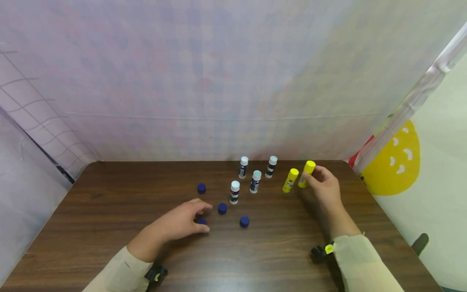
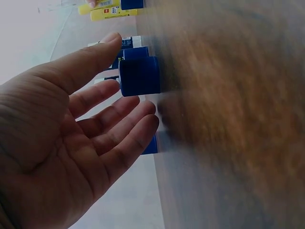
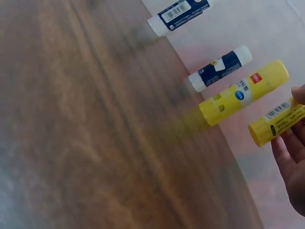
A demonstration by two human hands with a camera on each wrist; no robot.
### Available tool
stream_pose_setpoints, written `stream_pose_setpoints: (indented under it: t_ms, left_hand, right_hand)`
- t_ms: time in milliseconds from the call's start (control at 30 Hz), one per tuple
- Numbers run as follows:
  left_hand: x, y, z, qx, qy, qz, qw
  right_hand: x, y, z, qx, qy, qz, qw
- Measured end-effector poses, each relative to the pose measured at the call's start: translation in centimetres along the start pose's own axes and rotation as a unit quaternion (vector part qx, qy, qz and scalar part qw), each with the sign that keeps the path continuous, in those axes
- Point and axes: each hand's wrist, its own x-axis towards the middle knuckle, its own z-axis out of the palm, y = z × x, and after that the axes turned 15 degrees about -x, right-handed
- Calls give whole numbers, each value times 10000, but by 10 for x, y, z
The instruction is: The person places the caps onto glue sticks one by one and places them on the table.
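Thumb and fingers of my right hand [image 1: 324, 188] grip a yellow glue stick [image 1: 309, 167], held upright beside another yellow glue stick [image 1: 290, 181] that stands on the table. In the right wrist view the gripped stick [image 3: 271, 128] shows a barcode label. My left hand [image 1: 178, 221] is around a dark blue cap [image 1: 202, 221], fingers spread and relaxed, thumb on the near side. The left wrist view shows that cap [image 2: 139, 76] between thumb and fingers; whether they touch it, I cannot tell.
Several white-and-navy glue sticks [image 1: 234, 192] stand upright in the middle of the brown wooden table [image 1: 109, 202]. More blue caps lie around, one [image 1: 201, 188] beyond the left hand, others [image 1: 222, 208] [image 1: 244, 221] to its right. A pale curtain [image 1: 204, 81] hangs behind the table.
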Motion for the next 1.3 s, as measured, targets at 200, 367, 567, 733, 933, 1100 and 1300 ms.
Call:
stream_pose_setpoints:
  t_ms: [200, 367, 567, 733, 933, 1100, 1300]
  left_hand:
    - [0, -1, -1, -6, -54, 22, 10000]
    - [0, -2, -2, 38, -80, 88, 9999]
    - [0, -1, -3, 61, -101, 170, 9998]
    - [0, -2, -2, 109, -107, 230, 9996]
    - [0, -4, -2, 133, -101, 259, 9995]
    - [0, -3, -2, 85, -119, 166, 9998]
    - [-3, 0, -4, 202, -145, 182, 9995]
  right_hand:
    - [0, 12, 2, -295, -235, -131, 9992]
    - [0, 16, 2, -399, -382, -117, 9984]
    - [0, 18, 0, -645, -620, -80, 9960]
    - [-1, 17, -1, -638, -758, -33, 9951]
    - [-2, 18, 2, -520, -853, -100, 9949]
    - [-2, 22, 2, -635, -897, -179, 9938]
    - [-2, 23, 4, -674, -949, -225, 9930]
